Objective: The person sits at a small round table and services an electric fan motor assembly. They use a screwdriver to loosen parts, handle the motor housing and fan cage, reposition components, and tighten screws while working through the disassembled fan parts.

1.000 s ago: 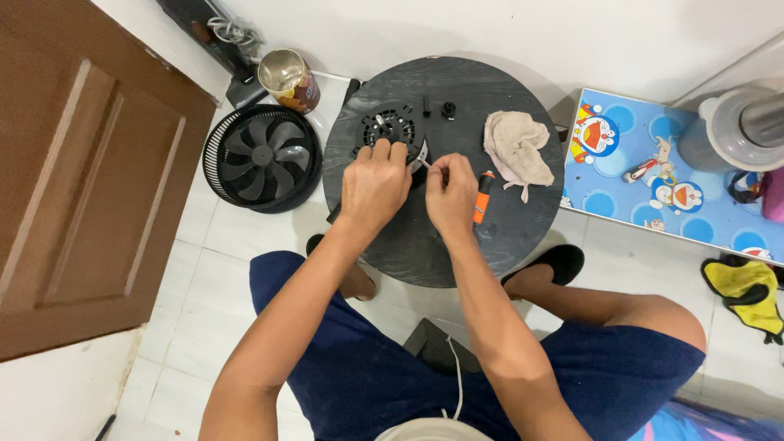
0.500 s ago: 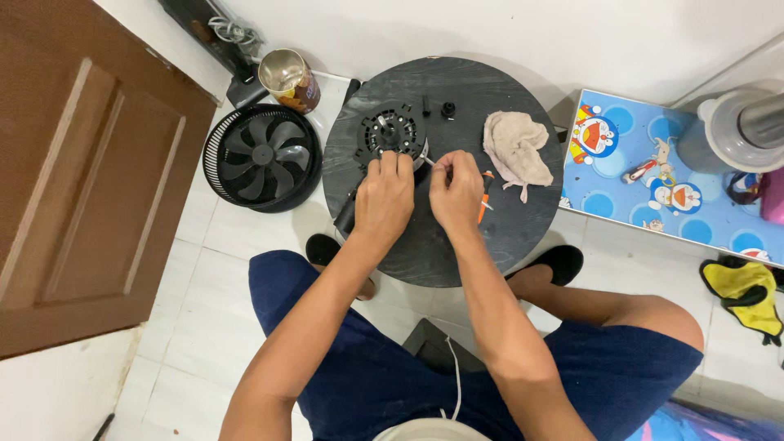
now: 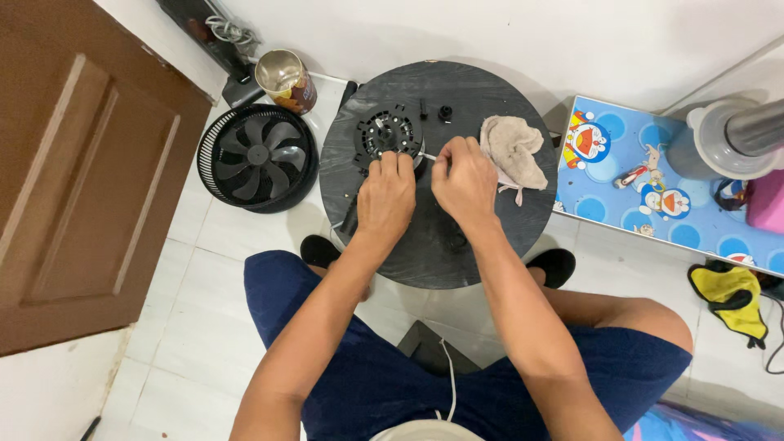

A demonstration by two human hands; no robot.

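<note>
Since the earlier frame both hands have slid toward the top of the round black bench, closing on the black fan motor mount in the upper middle of the frame. The step in hand looks like fine work on a thin white wire or tie at the mount's right edge. The left hand lies knuckles up just below the mount, fingers curled together at its rim; whether they pinch anything cannot be told. The right hand sits just beside it, thumb and forefinger pressed together on the wire's end. At left, on the tiled floor, the fan grille with its blade lies flat, a tin can above it. A beige rag is crumpled on the bench, right of the hands, and two small black parts sit near the top rim. The next move likely calls for a steady, small pull, with the mount held down.
</note>
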